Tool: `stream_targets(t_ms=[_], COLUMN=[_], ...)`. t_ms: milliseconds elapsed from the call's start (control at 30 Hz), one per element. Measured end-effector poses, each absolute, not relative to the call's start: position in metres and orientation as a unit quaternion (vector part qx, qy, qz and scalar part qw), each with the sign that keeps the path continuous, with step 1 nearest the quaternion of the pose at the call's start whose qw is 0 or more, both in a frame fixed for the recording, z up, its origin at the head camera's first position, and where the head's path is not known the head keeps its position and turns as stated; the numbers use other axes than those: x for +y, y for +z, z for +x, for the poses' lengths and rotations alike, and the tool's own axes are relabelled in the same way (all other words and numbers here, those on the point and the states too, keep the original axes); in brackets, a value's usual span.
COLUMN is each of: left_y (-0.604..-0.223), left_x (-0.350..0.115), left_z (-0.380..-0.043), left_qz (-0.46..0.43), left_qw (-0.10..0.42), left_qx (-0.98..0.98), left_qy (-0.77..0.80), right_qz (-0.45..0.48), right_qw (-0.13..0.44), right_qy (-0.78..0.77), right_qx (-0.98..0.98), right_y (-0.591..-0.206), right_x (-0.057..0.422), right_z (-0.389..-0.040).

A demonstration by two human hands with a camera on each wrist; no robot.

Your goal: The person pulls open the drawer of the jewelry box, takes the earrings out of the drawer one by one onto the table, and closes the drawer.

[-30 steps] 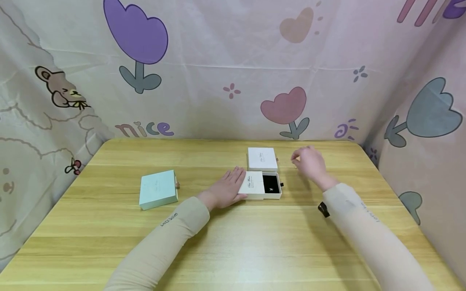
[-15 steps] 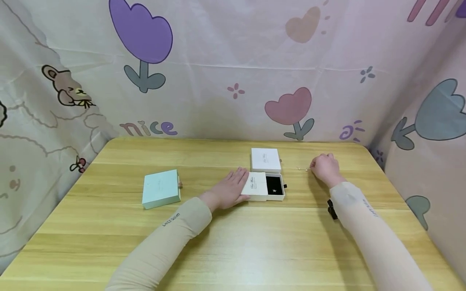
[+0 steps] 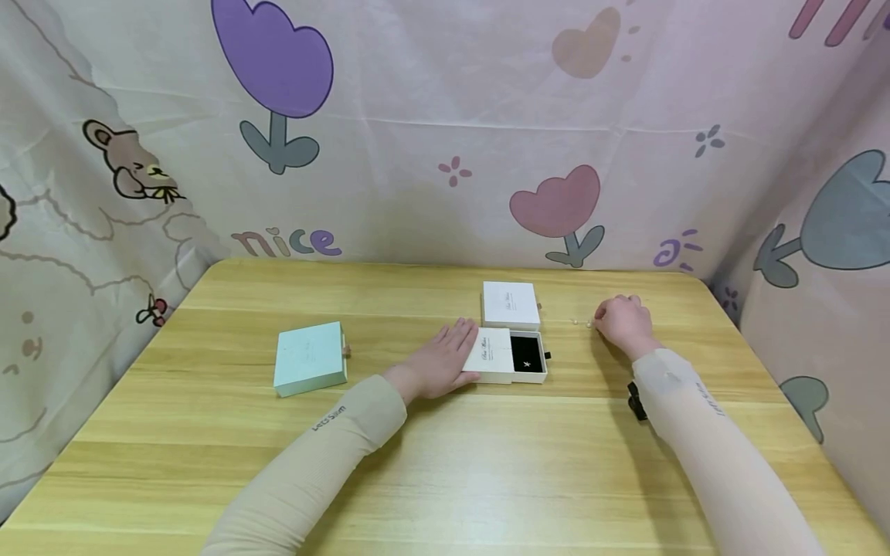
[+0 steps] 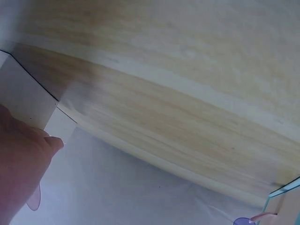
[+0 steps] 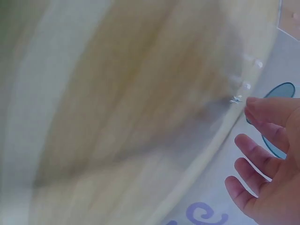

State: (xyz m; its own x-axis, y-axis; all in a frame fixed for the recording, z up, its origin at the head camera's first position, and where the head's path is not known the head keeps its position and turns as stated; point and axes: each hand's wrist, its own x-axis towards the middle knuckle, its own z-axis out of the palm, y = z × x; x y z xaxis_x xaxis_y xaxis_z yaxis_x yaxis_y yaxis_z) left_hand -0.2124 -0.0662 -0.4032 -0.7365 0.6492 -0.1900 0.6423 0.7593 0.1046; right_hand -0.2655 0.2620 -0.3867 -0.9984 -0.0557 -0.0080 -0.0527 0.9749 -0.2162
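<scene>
My left hand [image 3: 439, 361] lies with straight fingers across the left part of a white drawer jewelry box [image 3: 489, 351]. The box's drawer [image 3: 526, 355] is pulled partway out to the right, showing a black pad with a small star-shaped earring [image 3: 527, 364] on it. My right hand [image 3: 626, 324] is down at the table to the right of the boxes. Its thumb and index finger pinch together at a small glittering star-shaped earring [image 5: 236, 99], the other fingers loosely curved. Beside it, small clear studs [image 5: 247, 86] lie on the table.
Another white box [image 3: 510, 303], closed, stands just behind the open one. A closed mint-green box [image 3: 310, 358] with a pink pull tab sits to the left. A printed cloth [image 3: 403, 154] hangs behind the wooden table [image 3: 445, 479].
My right hand has moved right and lowered to the table, uncovering the small clear studs. The left hand stays on the box. The head view has shifted slightly.
</scene>
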Motion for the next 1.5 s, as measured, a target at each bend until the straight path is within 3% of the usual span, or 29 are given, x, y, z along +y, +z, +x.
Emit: stream_targets(t_ms=[633, 900, 1300, 1500], left_y=[-0.401, -0.401, -0.403, -0.401], left_x=[-0.075, -0.075, -0.074, -0.072], left_z=[-0.211, -0.208, -0.206, -0.205], left_qz=[0.337, 0.338, 0.336, 0.339], left_qw=[0.113, 0.108, 0.101, 0.097], left_qx=[0.933, 0.935, 0.936, 0.936], left_qy=[0.058, 0.014, 0.005, 0.005], right_qz=[-0.076, -0.13, -0.261, -0.314], right_qw=[-0.026, -0.073, -0.007, -0.024], right_qy=[-0.116, -0.108, -0.089, -0.019], right_qx=[0.99, 0.983, 0.961, 0.949], right_y=[-0.361, -0.351, -0.36, -0.368], right_x=[0.236, 0.219, 0.172, 0.162], right_z=[-0.248, -0.241, -0.211, -0.2])
